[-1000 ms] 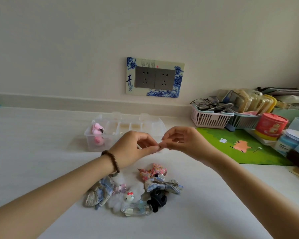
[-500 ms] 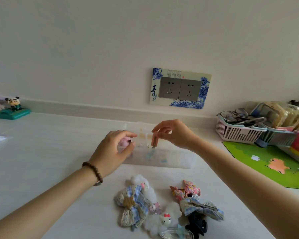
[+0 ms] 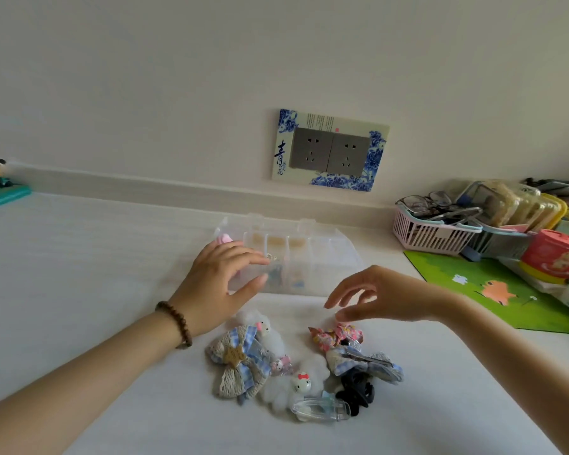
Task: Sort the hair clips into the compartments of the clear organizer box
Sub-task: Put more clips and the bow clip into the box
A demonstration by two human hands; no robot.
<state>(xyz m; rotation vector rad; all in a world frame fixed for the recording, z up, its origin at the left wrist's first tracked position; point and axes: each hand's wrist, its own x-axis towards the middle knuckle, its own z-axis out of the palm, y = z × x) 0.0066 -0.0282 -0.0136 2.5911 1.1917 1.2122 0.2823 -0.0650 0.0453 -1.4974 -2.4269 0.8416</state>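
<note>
Several hair clips (image 3: 303,366) are heaped on the white tabletop (image 3: 79,274), just before the clear organizer box (image 3: 322,257). Left hand (image 3: 217,287), fingers relaxed, is laid at the box's near left corner; right hand (image 3: 385,295) is held spread above the heap, gripping nothing. 青 is printed on the blue-and-white socket surround (image 3: 330,149). Pink basket (image 3: 431,231) and green mat (image 3: 493,290) are placed right.

socket frame (image 3: 282,139) — reads 青

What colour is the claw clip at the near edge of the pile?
Black. The claw clip shows best in the head view, beside the clear snap clip.
</note>
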